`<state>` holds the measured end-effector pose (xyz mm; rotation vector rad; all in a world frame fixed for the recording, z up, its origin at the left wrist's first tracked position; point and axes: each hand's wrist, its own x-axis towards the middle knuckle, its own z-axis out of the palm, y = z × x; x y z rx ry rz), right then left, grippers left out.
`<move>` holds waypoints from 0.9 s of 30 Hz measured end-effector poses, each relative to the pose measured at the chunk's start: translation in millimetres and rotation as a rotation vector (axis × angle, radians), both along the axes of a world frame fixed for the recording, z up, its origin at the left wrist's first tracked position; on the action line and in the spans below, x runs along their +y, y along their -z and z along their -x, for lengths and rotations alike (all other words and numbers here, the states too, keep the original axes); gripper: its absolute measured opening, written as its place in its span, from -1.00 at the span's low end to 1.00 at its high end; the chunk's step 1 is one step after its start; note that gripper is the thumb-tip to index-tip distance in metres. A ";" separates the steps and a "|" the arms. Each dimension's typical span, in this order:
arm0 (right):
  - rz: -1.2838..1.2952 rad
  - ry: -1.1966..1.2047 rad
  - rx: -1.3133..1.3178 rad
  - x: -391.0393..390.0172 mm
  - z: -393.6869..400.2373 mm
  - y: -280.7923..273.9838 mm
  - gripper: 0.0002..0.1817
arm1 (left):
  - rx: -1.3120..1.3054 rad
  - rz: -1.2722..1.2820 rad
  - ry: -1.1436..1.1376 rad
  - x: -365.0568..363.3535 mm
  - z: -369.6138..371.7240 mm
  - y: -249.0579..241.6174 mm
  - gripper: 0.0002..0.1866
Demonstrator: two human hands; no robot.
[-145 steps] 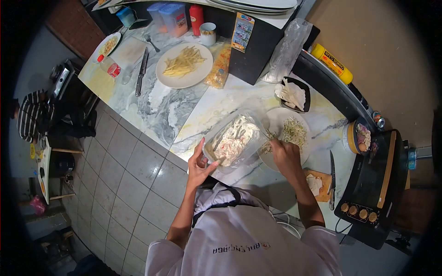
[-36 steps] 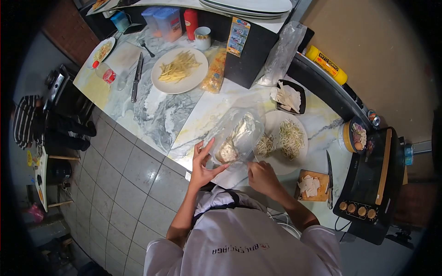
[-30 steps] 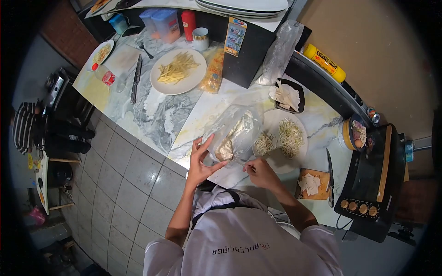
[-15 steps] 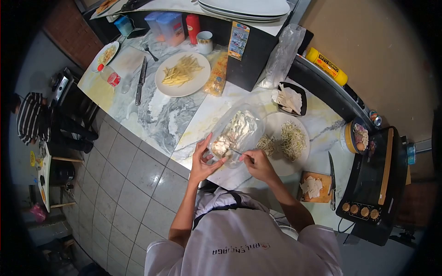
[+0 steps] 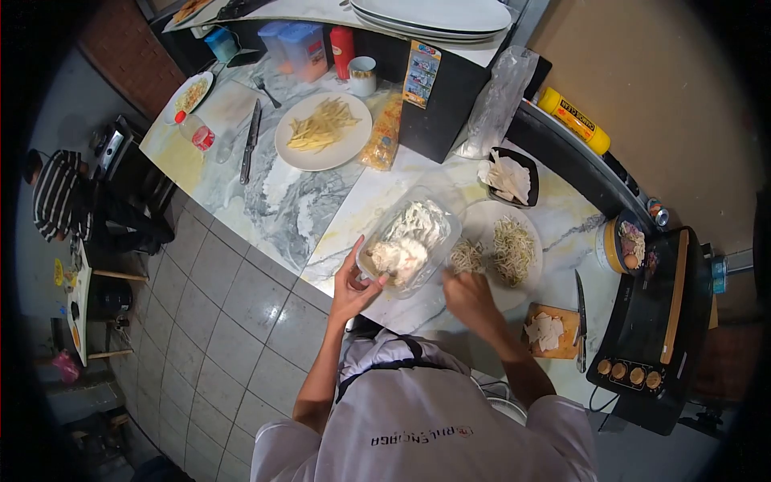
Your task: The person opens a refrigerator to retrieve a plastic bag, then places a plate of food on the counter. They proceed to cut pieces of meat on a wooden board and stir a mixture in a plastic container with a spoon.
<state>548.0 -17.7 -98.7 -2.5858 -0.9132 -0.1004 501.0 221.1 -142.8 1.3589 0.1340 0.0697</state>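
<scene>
My left hand (image 5: 353, 287) grips the near left edge of a clear plastic container (image 5: 434, 267), which is tilted. In it lie a creamy white mixture (image 5: 400, 257) and something shiny and silvery. My right hand (image 5: 472, 302) is closed at the near edge of a white plate (image 5: 481, 218), right of the container. Its fingertips are partly hidden, and I cannot make out what they hold. On the plate are a small pile of sprouts (image 5: 468, 255) by my fingers and a larger pile of bean sprouts (image 5: 513, 255).
A cutting board (image 5: 567, 347) with pale slices and a knife (image 5: 580, 309) lies at right, near a toaster oven (image 5: 642, 321). A black bowl (image 5: 530, 167) stands behind. Further left are a plate of cut strips (image 5: 361, 149) and another knife (image 5: 251, 145). A person (image 5: 68, 193) stands far left.
My right hand has moved right, out of the container, where it held a thin metal utensil, to the plate of sprouts. My left hand keeps its hold on the container.
</scene>
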 end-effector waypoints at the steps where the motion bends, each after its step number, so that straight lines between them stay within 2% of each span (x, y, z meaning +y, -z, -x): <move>1: 0.004 -0.021 0.036 5.6 8.9 -3.1 -0.92 | -0.001 -0.001 0.001 -0.1 -0.1 0.3 -0.10; 3: 0.007 -0.032 0.074 12.4 14.9 -6.8 -0.92 | -0.040 -0.057 0.007 -0.7 -0.6 1.8 -0.09; 5: -0.097 -0.066 0.252 14.8 16.9 -8.8 -0.91 | -0.029 -0.030 0.014 -0.9 -0.4 3.3 -0.09; 6: -0.099 -0.063 0.252 14.1 13.4 -12.3 -0.91 | -0.021 -0.003 0.014 -0.2 -0.6 3.5 -0.10; 8: -0.206 0.026 0.505 11.6 -0.3 -20.1 -0.91 | -0.011 -0.027 0.017 2.0 0.8 3.3 -0.11; 9: -0.274 0.024 0.366 11.4 -4.8 -18.8 -0.92 | -0.002 -0.049 0.016 2.8 1.5 3.2 -0.12; 10: -0.274 0.023 0.365 12.8 -8.7 -21.3 -0.92 | -0.003 -0.049 0.015 2.9 2.4 4.6 -0.12; 12: -0.146 0.077 0.247 16.3 -16.4 -29.6 -0.93 | 0.007 0.026 -0.018 2.2 3.7 10.9 -0.17; 17: 0.185 -0.053 0.350 39.3 -12.7 -29.1 -0.82 | 0.054 0.076 -0.067 1.1 5.8 18.0 -0.24; 18: 0.186 -0.057 0.350 37.5 -3.3 -26.9 -0.82 | 0.077 0.094 -0.077 1.4 6.0 16.8 -0.26; 20: 0.033 -0.246 0.138 31.5 14.8 -19.7 -0.80 | 0.077 0.078 -0.079 2.5 8.6 15.5 -0.27; 22: 0.086 -0.259 0.154 21.8 13.9 -19.9 -0.79 | 0.078 0.061 -0.077 3.0 12.3 14.2 -0.29; 24: -0.185 -0.184 0.055 12.5 4.7 -41.1 -0.70 | 0.128 0.054 -0.132 1.7 15.1 12.0 -0.30; 27: 0.075 -0.082 0.162 9.2 -22.2 -55.7 -0.74 | 0.106 0.082 -0.161 -0.6 16.6 4.9 -0.32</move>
